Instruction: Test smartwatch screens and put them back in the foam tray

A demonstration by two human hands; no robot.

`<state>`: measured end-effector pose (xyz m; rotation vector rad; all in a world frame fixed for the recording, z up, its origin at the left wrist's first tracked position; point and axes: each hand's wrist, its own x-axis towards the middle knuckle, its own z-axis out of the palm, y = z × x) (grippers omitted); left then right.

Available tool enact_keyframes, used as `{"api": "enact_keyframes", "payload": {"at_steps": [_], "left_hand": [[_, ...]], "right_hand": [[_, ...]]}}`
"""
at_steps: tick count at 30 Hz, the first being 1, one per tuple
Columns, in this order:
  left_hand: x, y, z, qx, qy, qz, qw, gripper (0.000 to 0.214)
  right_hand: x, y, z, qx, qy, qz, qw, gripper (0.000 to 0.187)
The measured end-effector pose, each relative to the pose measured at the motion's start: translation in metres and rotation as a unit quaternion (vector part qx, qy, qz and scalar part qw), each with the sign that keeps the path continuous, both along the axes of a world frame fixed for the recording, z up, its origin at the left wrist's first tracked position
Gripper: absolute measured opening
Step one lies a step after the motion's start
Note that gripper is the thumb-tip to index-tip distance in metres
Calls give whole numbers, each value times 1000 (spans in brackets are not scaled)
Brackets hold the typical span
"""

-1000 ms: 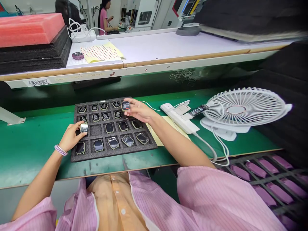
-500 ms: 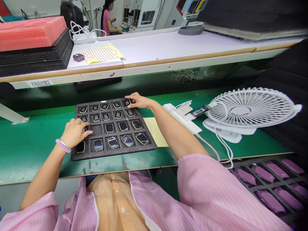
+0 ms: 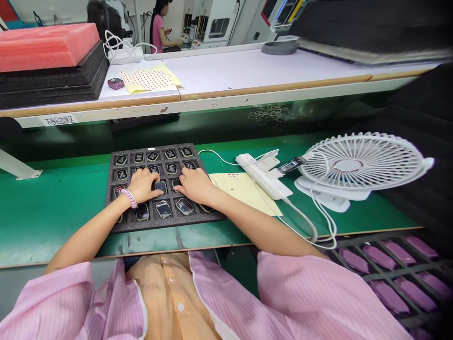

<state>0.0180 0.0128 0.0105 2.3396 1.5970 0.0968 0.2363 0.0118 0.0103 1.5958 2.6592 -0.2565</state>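
Observation:
A black foam tray point(image 3: 170, 221) with rows of pockets lies on the green bench, most pockets holding a square smartwatch face. My left hand point(image 3: 141, 186), a lilac band at its wrist, reaches over the middle of the tray. Its thumb and a fingertip straddle a dark watch face point(image 3: 160, 188) that sits in its pocket. Just to the right, my right hand point(image 3: 195, 185) has its thumb and finger at another watch face point(image 3: 175, 183), mostly hidden by the fingers. In the front row, watch faces point(image 3: 163, 209) show glossy screens; those at the back carry white print.
Right of the tray are a yellow sheet point(image 3: 244, 189), a white power strip point(image 3: 265, 177) and a white fan point(image 3: 354, 163). Purple cases point(image 3: 391, 296) fill a tray at lower right. A raised shelf point(image 3: 230, 71) holds pink foam point(image 3: 49, 45). A person point(image 3: 159, 30) sits beyond.
My left hand has moved right from the tray's left side to its middle. My right hand has come down from the far right corner to the middle, beside the left.

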Motion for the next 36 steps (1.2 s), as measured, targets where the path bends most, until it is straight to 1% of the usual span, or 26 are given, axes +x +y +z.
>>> {"api": "enact_keyframes", "payload": {"at_steps": [4,8,11,12,13,14,15,16,17,18,19,20,21,22,25,27,28,30,32,34,36], "left_hand": [[-3,1,-1,-21,-98,-14,995,16],[-7,5,-6,-80,-208,-27,974,23],[-14,7,-2,-86,-286,-11,954,21],[-16,8,3,-89,-322,-5,943,24],[-19,8,9,-102,-375,5,921,29],[-20,9,17,-120,-441,20,889,34],[-21,10,26,-144,-517,44,842,41],[-21,11,35,-164,-590,78,787,46],[-20,12,43,-175,-648,119,732,49],[-18,13,51,-177,-689,161,684,47],[-15,14,57,-173,-711,195,653,42],[-11,15,63,-169,-723,220,633,33],[-8,16,67,-166,-728,234,623,26],[-4,16,70,-163,-730,237,620,22],[3,12,80,-149,-728,224,630,18],[5,8,88,-126,-729,214,637,20],[6,6,92,-106,-728,204,646,23],[5,2,97,-53,-720,169,671,29],[3,0,98,4,-702,130,700,35],[0,1,94,46,-679,113,724,40],[-4,3,88,91,-636,111,759,43]], "right_hand": [[-2,-2,-9,-10,57,-9,998,28],[1,1,-15,-27,137,-17,990,13],[3,8,-17,-37,213,-27,976,5],[3,11,-17,-62,271,-29,960,6],[3,15,-16,-105,352,-31,930,8],[1,18,-14,-163,447,-34,879,13],[-1,21,-10,-229,541,-40,808,18],[-4,23,-7,-293,619,-49,727,25],[-8,25,-2,-343,670,-59,655,29],[-13,26,4,-376,697,-68,607,31],[-19,27,9,-396,713,-73,575,30],[-24,26,15,-405,723,-74,555,28],[-29,26,21,-406,732,-68,543,29],[-35,25,27,-402,739,-58,537,31],[-47,22,44,-380,760,-9,527,43],[-51,21,55,-362,771,26,523,50],[-52,20,60,-352,776,43,522,53],[-53,19,69,-334,781,69,522,56],[-52,19,75,-321,786,86,521,56],[-50,18,77,-314,789,91,520,55],[-49,18,75,-318,784,85,526,54]]}}
